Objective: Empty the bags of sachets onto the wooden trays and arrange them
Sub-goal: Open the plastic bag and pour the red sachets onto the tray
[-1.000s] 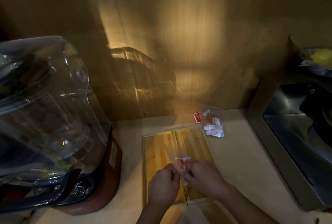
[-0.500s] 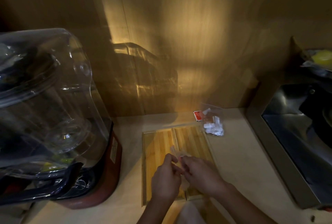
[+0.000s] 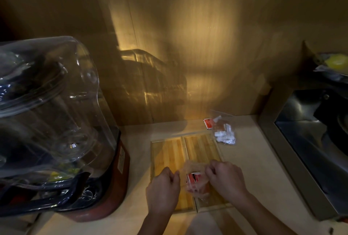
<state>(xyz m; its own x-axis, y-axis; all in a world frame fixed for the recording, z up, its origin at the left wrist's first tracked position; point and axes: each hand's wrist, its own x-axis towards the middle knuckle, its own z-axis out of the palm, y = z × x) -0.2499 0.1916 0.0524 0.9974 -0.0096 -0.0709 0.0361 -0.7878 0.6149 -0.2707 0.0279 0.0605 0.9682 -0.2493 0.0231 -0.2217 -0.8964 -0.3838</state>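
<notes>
1. Left hand (image 3: 163,191) – forearm entering from the lower edge, knuckles up, poised over the left wooden tray (image 3: 169,151); fingers pinched narrow on the left edge of a clear plastic bag (image 3: 194,180).
2. Right hand (image 3: 225,179) – forearm entering from the lower right, poised over the right wooden tray (image 3: 202,146); fingers curled tight on the same bag's right edge.
3. Clear plastic bag – stretched between both hands above the seam where the two trays meet; red-and-white sachets (image 3: 193,177) visible inside.
4. Wooden trays – two, side by side and touching, flat on the tabletop (image 3: 250,159); the visible slats are bare.
5. Second clear bag (image 3: 223,131) – lying on the tabletop just beyond the right tray's far corner, holding white sachets and a red one.
6. Blender (image 3: 56,131) – clear jar on a red base, left of the trays.
7. Steel sink (image 3: 310,140) – at the right edge.
</notes>
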